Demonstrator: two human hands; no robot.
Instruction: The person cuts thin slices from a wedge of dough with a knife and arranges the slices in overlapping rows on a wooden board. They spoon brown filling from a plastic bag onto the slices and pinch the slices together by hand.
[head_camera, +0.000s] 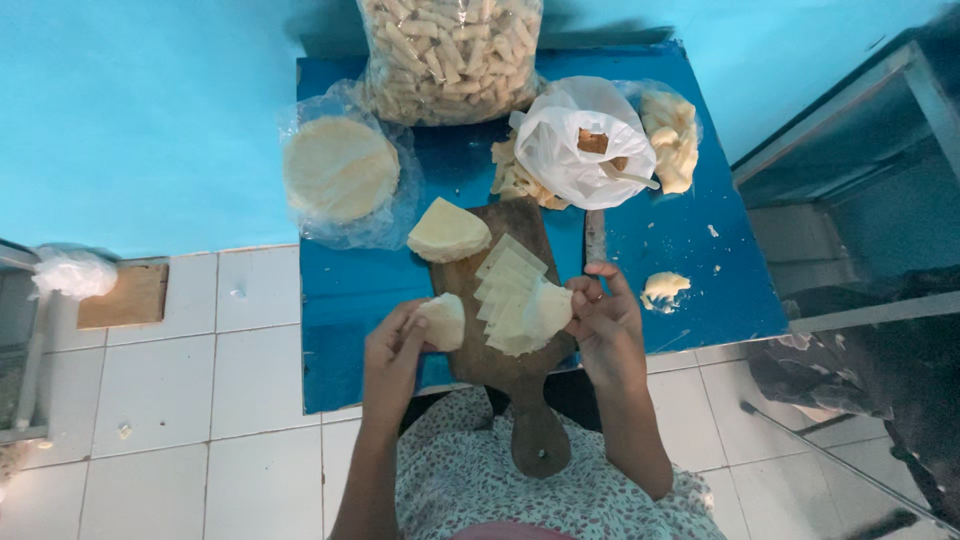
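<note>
The left hand (392, 352) pinches a pale wedge of dough (443, 321) between thumb and fingers, lifted just off the table's near edge; the right hand (603, 322) closes lightly on the end of a fanned stack of thin square sheets (512, 295), likely steadying them so they stay in order; the stack lies on a dark wooden board (512, 372), its handle pointing toward the person; another wedge (447, 231) sits at the board's far end; the blue table (345, 300) carries a round flat disc in plastic (340, 168) at its far left corner.
</note>
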